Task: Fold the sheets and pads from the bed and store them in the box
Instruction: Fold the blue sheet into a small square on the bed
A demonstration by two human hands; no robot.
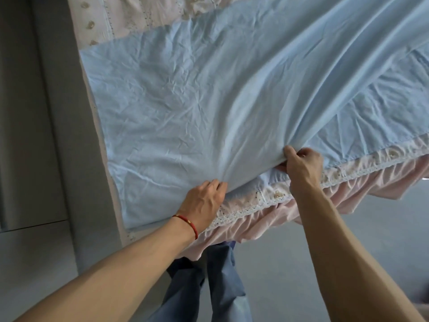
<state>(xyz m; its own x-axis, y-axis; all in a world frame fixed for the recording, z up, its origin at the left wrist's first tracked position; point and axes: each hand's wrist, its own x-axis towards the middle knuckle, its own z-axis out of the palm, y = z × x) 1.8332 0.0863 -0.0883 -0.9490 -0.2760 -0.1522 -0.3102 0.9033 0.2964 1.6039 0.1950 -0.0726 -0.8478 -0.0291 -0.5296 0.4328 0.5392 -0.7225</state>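
Now we grip the near edge of the wrinkled light-blue cotton sheet (pixel 185 94) spread over the bed: our left hand (pixel 204 202) bunches it in curled fingers, our right hand (pixel 301 167) pinches it just beside, above the pink lace-trimmed bed skirt (pixel 267 217).

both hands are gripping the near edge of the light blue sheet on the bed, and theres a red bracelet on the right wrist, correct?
Not quite: the red bracelet is on the left wrist, as the head view shows. The rest holds: the left hand and the right hand both grip the near edge of the light blue sheet on the bed.
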